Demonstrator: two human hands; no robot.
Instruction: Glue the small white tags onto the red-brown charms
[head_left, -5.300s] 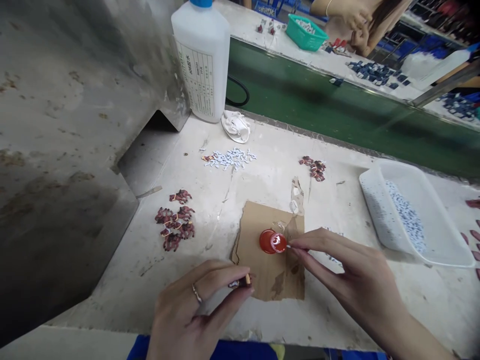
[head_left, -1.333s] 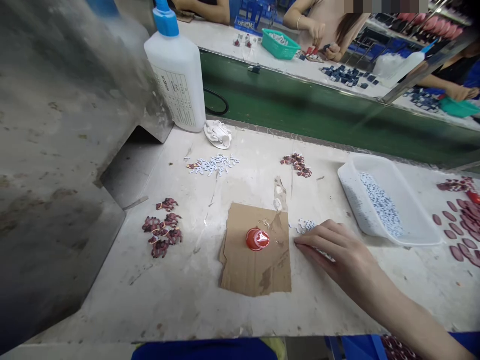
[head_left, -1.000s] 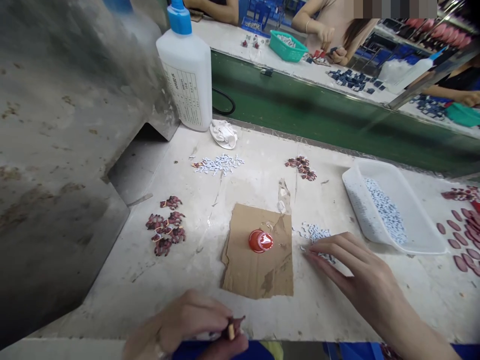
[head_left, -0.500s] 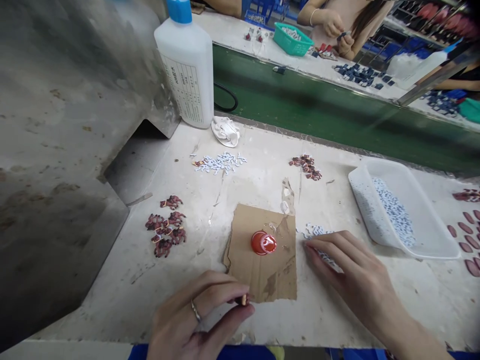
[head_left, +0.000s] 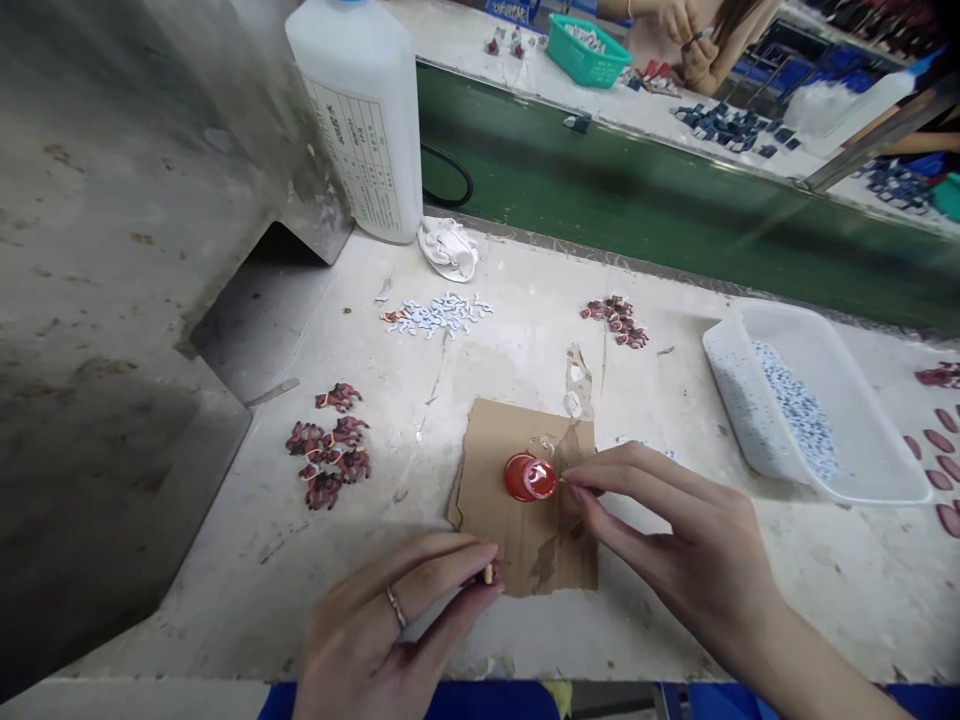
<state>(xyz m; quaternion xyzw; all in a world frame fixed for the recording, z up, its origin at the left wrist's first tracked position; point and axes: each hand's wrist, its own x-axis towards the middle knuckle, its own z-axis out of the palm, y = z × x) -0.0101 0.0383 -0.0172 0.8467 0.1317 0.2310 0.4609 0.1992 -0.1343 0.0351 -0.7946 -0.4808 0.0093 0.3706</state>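
My left hand [head_left: 409, 620], a ring on one finger, pinches a small brown figurine [head_left: 490, 573] with a tan part; the fingers hide most of it. My right hand [head_left: 675, 530] is closed in a pinch beside a small red cup [head_left: 529, 477] with shiny contents. A tiny pale piece [head_left: 564, 478] shows at its fingertips, close to the cup's rim. The cup rests on a piece of brown cardboard [head_left: 487, 520]. Behind the right hand lie small white-and-blue pieces [head_left: 645, 447], partly covered by it.
Brown animal figurines [head_left: 330, 455] lie at left, and another group [head_left: 616, 320] farther back. Pale pieces [head_left: 442, 313] are spread near a crumpled white cloth [head_left: 450, 248] and a large bottle [head_left: 367, 130]. A translucent bin [head_left: 870, 450] stands right; a metal housing [head_left: 97, 330] fills the left. Opposite, a co-worker's hands [head_left: 690, 45] work.
My right hand has moved left from the pale pieces to the red cup, now with a tiny piece at its fingertips. My left hand keeps the figurine almost in place. The view has shifted slightly.
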